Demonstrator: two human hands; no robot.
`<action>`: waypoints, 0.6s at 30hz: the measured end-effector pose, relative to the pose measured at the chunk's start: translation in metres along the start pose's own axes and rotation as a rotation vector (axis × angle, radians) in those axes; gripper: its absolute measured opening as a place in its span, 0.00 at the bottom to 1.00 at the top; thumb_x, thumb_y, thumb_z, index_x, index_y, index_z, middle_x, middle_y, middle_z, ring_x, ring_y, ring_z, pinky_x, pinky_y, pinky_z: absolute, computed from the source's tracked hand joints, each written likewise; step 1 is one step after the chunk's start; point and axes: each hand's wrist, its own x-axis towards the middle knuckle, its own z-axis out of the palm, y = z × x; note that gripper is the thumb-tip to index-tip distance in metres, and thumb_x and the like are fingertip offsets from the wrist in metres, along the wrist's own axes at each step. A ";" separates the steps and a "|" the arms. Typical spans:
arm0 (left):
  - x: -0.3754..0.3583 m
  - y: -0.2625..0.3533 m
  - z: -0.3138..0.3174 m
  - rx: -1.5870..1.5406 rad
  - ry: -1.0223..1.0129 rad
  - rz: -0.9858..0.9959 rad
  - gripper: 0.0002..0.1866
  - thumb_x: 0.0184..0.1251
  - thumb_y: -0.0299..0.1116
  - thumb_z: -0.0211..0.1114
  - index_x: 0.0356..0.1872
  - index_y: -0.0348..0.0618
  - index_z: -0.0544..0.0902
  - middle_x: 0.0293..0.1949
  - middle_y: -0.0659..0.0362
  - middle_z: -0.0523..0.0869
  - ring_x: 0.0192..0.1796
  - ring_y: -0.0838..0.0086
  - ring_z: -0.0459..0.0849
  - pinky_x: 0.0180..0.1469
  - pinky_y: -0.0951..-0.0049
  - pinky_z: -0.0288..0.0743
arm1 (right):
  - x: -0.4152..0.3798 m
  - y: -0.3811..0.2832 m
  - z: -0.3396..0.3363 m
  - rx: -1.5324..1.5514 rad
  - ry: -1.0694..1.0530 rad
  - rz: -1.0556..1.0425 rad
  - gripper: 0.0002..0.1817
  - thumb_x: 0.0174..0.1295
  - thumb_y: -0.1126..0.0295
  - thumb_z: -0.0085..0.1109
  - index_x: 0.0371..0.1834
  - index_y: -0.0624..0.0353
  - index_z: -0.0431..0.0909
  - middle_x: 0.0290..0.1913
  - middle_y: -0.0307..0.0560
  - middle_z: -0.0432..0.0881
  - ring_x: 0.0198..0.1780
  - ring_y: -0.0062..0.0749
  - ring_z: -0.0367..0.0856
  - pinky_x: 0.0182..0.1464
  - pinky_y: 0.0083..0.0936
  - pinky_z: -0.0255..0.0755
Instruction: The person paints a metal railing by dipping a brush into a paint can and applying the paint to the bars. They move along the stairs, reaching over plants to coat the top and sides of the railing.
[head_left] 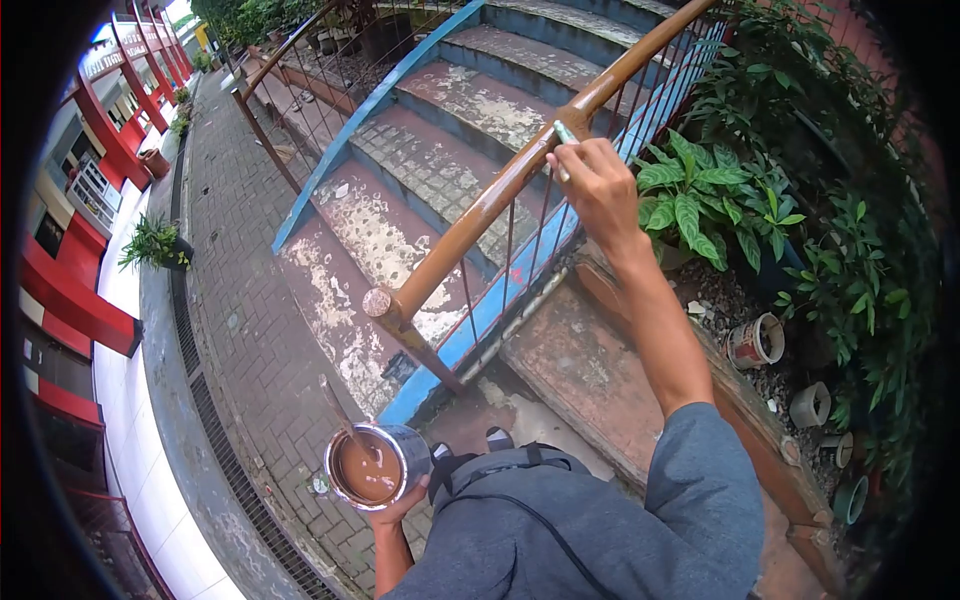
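Observation:
My left hand [398, 506] grips a metal paint can [412, 452] low in front of my body. Brown paint [368, 470] fills much of it, and a thin stirring stick [343, 410] leans out over its rim. Up on the stair railing, my right hand [598, 188] is closed around a paintbrush [564, 131] with a pale handle. The hand is at the brown handrail [470, 230], near a joint in the rail; the bristles are hard to make out. Wet-looking shine and darker patches show along the rail.
Worn concrete steps [400, 190] with a blue edge rise beyond the railing. Potted plants [690, 190] crowd the right side, with several small pots [757, 342] below. A low ledge [590, 370] lies beside my right arm. Brick paving [240, 220] runs along the left.

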 end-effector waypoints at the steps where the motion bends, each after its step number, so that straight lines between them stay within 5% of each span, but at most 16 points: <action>1: 0.001 0.002 0.001 0.022 0.013 0.008 0.48 0.39 0.30 0.88 0.68 0.41 0.76 0.58 0.59 0.82 0.58 0.69 0.83 0.60 0.66 0.79 | -0.007 -0.010 0.000 0.025 0.017 0.010 0.06 0.65 0.69 0.71 0.39 0.58 0.84 0.34 0.43 0.81 0.41 0.40 0.83 0.42 0.37 0.81; 5: 0.011 0.015 0.011 0.015 0.036 0.023 0.36 0.41 0.30 0.89 0.56 0.42 0.83 0.49 0.61 0.87 0.50 0.71 0.87 0.52 0.68 0.83 | -0.031 -0.050 -0.004 0.138 0.071 0.060 0.07 0.62 0.72 0.73 0.39 0.59 0.85 0.36 0.44 0.82 0.42 0.40 0.84 0.41 0.37 0.81; 10: 0.022 0.021 0.019 -0.038 -0.010 -0.025 0.35 0.42 0.29 0.88 0.57 0.42 0.84 0.49 0.61 0.87 0.50 0.71 0.87 0.51 0.69 0.83 | -0.065 -0.118 -0.018 0.408 0.091 0.107 0.13 0.55 0.75 0.77 0.42 0.61 0.86 0.39 0.45 0.85 0.43 0.43 0.86 0.40 0.36 0.82; 18: 0.026 0.008 0.011 0.050 -0.070 -0.011 0.41 0.43 0.31 0.88 0.63 0.42 0.80 0.56 0.59 0.86 0.56 0.69 0.86 0.58 0.66 0.82 | -0.113 -0.131 -0.005 0.960 0.130 0.581 0.05 0.68 0.73 0.72 0.41 0.63 0.86 0.40 0.51 0.91 0.41 0.39 0.90 0.43 0.32 0.83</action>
